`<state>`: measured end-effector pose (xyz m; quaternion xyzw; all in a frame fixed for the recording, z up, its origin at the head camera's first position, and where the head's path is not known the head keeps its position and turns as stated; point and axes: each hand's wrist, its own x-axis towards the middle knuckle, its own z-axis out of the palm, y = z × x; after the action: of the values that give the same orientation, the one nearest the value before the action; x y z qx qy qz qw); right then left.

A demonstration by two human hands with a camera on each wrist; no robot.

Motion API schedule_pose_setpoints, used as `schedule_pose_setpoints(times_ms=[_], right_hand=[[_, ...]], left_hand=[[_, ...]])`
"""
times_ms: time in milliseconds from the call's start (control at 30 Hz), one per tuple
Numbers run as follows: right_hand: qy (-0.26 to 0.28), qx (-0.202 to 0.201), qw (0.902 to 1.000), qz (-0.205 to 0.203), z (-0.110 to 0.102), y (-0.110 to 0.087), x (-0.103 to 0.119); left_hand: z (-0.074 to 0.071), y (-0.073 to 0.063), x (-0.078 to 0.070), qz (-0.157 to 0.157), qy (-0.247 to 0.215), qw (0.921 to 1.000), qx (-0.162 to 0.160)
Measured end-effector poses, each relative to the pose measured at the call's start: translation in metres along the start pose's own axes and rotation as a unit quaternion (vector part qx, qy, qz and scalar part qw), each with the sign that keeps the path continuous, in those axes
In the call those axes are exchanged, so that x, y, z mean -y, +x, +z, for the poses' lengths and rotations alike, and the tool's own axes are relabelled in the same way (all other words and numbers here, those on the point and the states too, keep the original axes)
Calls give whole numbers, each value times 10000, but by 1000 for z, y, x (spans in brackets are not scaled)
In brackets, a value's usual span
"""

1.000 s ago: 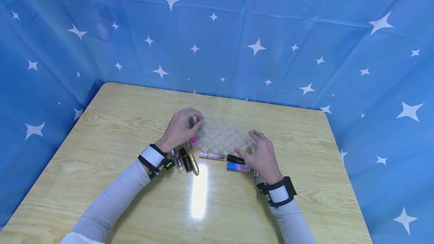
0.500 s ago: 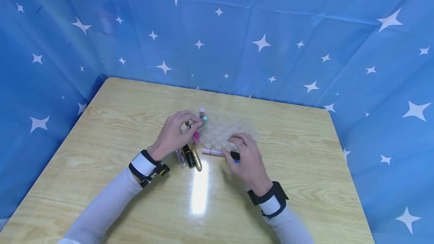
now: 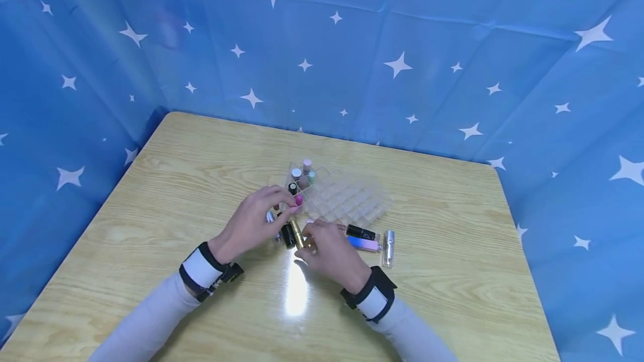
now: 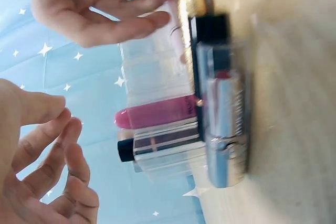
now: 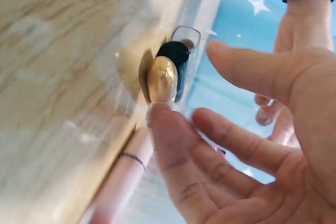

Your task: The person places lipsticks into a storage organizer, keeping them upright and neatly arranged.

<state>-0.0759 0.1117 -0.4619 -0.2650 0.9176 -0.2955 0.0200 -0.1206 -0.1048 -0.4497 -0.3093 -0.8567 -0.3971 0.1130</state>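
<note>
Moved the spread right hand from the clear organizer to the ungripped gold tube, shifting work there, with the left hand relaxed and empty.

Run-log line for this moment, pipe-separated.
right hand: at gold tube, contact unclear | left hand: empty, near clear organizer | clear organizer: partly filled

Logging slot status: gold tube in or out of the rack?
Out. The gold tube lies on its side in front of the rack, beside a black tube, right hand at its near end.
</note>
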Motion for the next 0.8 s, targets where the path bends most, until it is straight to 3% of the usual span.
schedule_pose_setpoints(times_ms=[300, 567, 800], right_hand=[[-107, -42, 9996, 259, 11, 5, -3], [75, -167, 9991, 375, 11, 5, -9], [-43, -620, 9975, 328, -4, 1, -11]], left_hand=[[14, -15, 1, -22, 756, 9935, 850], [23, -18, 5, 139, 840, 9908, 1051], [29, -19, 2, 332, 796, 9905, 1071]])
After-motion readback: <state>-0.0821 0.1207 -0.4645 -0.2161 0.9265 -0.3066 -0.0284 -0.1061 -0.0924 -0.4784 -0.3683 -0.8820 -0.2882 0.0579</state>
